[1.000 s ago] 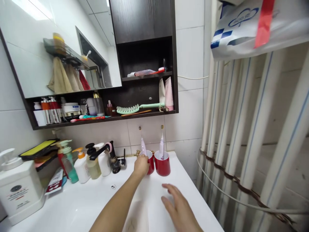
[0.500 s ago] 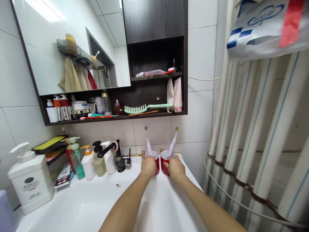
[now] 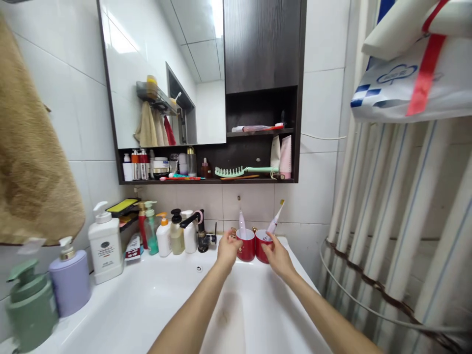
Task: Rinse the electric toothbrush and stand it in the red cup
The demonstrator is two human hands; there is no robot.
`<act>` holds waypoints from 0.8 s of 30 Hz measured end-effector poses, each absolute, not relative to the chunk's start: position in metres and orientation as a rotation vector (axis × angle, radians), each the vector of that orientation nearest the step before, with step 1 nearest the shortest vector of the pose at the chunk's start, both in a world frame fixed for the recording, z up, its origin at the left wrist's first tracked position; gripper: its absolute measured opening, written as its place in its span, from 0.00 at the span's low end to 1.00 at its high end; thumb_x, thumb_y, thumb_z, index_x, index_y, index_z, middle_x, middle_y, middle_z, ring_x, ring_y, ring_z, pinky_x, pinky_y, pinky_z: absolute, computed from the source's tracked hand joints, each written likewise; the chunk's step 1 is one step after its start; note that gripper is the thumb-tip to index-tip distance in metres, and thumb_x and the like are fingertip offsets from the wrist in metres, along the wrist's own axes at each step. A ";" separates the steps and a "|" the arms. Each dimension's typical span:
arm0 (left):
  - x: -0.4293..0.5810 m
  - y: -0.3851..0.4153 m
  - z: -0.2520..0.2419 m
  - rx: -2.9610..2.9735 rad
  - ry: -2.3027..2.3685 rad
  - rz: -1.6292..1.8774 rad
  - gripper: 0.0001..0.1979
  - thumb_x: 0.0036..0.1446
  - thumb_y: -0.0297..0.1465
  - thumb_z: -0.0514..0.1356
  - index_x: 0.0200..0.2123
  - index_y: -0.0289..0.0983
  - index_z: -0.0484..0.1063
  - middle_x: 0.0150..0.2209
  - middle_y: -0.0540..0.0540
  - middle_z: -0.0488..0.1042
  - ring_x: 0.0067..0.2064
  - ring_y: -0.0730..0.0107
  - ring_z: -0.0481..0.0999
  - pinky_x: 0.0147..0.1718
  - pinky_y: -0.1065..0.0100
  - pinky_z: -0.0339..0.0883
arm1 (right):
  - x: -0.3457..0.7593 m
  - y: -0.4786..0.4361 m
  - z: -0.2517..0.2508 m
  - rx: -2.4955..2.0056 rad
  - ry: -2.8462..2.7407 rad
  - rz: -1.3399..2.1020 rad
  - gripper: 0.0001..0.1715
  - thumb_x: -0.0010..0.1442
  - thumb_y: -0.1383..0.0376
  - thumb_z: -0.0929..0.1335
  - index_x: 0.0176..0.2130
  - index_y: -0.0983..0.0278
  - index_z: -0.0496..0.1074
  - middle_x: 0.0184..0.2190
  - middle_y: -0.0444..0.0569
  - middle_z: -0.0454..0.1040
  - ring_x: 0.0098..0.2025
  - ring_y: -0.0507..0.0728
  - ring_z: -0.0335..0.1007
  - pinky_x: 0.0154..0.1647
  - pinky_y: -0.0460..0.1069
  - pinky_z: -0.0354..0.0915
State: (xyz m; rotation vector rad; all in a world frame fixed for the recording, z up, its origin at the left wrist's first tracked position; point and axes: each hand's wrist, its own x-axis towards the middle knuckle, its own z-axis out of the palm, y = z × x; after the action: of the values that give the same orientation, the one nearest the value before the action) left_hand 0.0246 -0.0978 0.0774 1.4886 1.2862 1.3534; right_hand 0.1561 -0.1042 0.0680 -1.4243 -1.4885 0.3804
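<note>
Two red cups stand side by side on the white sink's back right ledge. A pale electric toothbrush [image 3: 242, 225] stands upright in the left cup [image 3: 248, 250]. In the right cup [image 3: 261, 251], another pale electric toothbrush [image 3: 273, 223] with yellowish bristles leans to the right. My left hand [image 3: 227, 251] is at the left cup's left side, by its small gold handle, thumb and fingers apart. At the right cup's right side is my right hand [image 3: 279, 256], open, its thumb and forefinger near the rim. Whether the fingertips touch the cups, I cannot tell.
The white basin [image 3: 169, 305] lies below my arms. A black faucet [image 3: 202, 233] and several pump bottles line the ledge to the left. Above hangs a dark mirror cabinet [image 3: 261, 49] with toiletries. White radiator pipes [image 3: 387, 206] and a towel [image 3: 33, 137] flank the sink.
The view has turned left and drawn back, bringing the towel and more bottles in. Both hands have loosened and eased outward from the cups. The toothbrushes remain in the cups.
</note>
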 end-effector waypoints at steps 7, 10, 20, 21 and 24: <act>0.019 -0.180 0.152 1.192 0.225 1.454 0.40 0.38 0.23 0.55 0.52 0.44 0.35 0.17 0.59 0.59 0.17 0.84 0.58 0.19 0.77 0.53 | 0.107 -0.184 0.145 -0.524 -1.289 0.997 0.35 0.46 0.67 0.59 0.51 0.53 0.41 0.13 0.32 0.52 0.14 0.44 0.46 0.16 0.41 0.51; 0.016 -0.195 0.153 1.253 0.207 1.421 0.41 0.38 0.24 0.56 0.52 0.45 0.33 0.18 0.59 0.59 0.18 0.83 0.60 0.20 0.76 0.55 | 0.099 -0.199 0.148 -0.403 -1.200 1.136 0.36 0.45 0.69 0.61 0.51 0.53 0.42 0.12 0.32 0.51 0.13 0.44 0.46 0.14 0.40 0.48; 0.005 -0.164 0.109 0.875 0.604 1.210 0.28 0.41 0.53 0.37 0.14 0.34 0.55 0.06 0.54 0.52 0.09 0.84 0.48 0.11 0.77 0.37 | 0.088 -0.172 0.102 -0.852 -1.098 1.056 0.21 0.47 0.51 0.55 0.16 0.64 0.56 0.10 0.36 0.54 0.11 0.45 0.49 0.13 0.42 0.48; 0.005 -0.163 0.104 0.882 0.631 1.152 0.29 0.40 0.54 0.34 0.11 0.35 0.52 0.05 0.54 0.50 0.08 0.84 0.46 0.11 0.77 0.35 | 0.087 -0.170 0.097 -0.891 -1.119 1.043 0.24 0.47 0.51 0.55 0.12 0.64 0.52 0.08 0.36 0.52 0.10 0.44 0.48 0.12 0.42 0.47; 0.003 -0.161 0.078 0.882 0.717 1.059 0.29 0.38 0.55 0.31 0.10 0.36 0.49 0.04 0.54 0.48 0.08 0.83 0.45 0.11 0.76 0.33 | 0.088 -0.159 0.079 -1.027 -1.185 0.972 0.27 0.47 0.50 0.55 0.09 0.63 0.47 0.07 0.37 0.50 0.10 0.44 0.45 0.13 0.43 0.46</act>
State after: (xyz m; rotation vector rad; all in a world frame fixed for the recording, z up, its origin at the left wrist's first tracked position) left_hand 0.0033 -0.1611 0.0784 0.8823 0.7171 1.0590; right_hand 0.0877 -0.1588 0.0792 -1.0269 -1.1853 0.9719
